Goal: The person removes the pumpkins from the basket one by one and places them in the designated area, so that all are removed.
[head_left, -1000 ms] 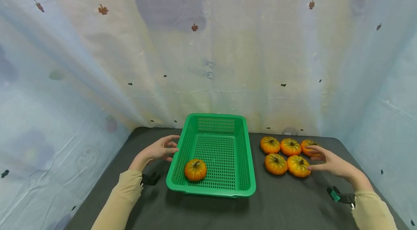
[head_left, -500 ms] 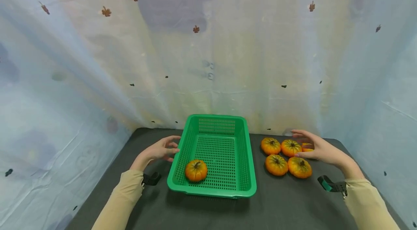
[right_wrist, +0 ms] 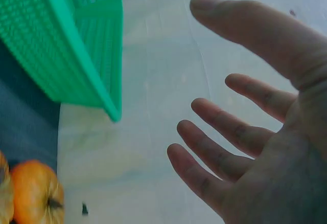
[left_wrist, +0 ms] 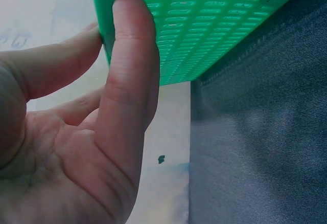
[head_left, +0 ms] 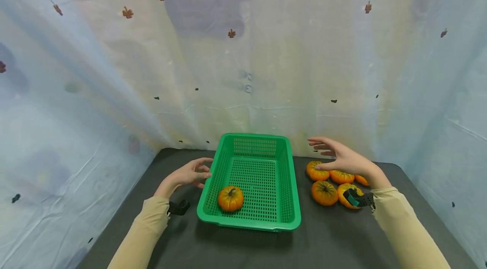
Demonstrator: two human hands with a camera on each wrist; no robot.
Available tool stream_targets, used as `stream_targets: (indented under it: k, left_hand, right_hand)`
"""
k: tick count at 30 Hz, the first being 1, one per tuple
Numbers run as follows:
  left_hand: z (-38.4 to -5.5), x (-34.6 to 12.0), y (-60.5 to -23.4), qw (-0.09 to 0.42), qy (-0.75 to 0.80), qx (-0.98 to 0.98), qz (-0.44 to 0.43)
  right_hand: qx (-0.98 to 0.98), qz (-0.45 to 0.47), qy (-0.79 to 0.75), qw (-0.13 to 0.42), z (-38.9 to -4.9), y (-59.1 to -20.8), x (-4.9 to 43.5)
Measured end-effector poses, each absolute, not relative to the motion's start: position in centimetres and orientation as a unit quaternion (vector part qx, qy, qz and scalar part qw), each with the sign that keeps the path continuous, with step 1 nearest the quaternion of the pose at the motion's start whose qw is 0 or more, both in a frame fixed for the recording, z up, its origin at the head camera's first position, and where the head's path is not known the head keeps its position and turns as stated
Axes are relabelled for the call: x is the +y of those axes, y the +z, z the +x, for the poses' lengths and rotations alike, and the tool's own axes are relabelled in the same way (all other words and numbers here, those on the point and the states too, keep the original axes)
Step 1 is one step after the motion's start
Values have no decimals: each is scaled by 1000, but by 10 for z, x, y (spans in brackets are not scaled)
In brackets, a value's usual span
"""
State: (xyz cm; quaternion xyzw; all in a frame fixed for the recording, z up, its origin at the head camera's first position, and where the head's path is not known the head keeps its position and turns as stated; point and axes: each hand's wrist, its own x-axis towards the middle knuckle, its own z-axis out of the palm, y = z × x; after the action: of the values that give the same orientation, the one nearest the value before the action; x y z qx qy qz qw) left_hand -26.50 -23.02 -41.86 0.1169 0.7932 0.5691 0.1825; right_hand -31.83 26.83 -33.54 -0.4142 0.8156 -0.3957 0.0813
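Observation:
A green plastic basket (head_left: 296, 193) with slotted walls stands mid-table. One small orange pumpkin (head_left: 230, 198) lies inside, near its front left corner. My left hand (head_left: 187, 174) holds the basket's left rim; in the left wrist view the thumb and fingers (left_wrist: 130, 55) are on either side of that rim. To the right of the basket, my right hand (head_left: 344, 160) is raised over a group of several small pumpkins (head_left: 324, 193), fingers spread and holding nothing. Hand and wrist strap partly cover some of these pumpkins. The right wrist view shows its bare palm (right_wrist: 276, 178) facing the basket's side.
A dark cloth-covered table (head_left: 319, 243) carries everything. Behind it and along both sides hangs a pale patterned curtain (head_left: 266, 70), close to the table's back edge. Black straps (head_left: 363, 199) with small devices sit on both wrists.
The right hand has moved left and up, from the right-hand pumpkins to above the back left ones, with its fingers opening wider. The left hand and the basket have stayed put.

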Motion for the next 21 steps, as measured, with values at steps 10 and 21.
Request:
stream_targets:
  k: [10,21]
  left_hand:
    - [-264,-228,-417,180,570,794,111]
    - [-264,-227,-419,176,570,796,104]
  right_hand:
    - [781,-470,-391,126,-324,-337,211]
    - [766,-507,-358,169,-326,-351,154]
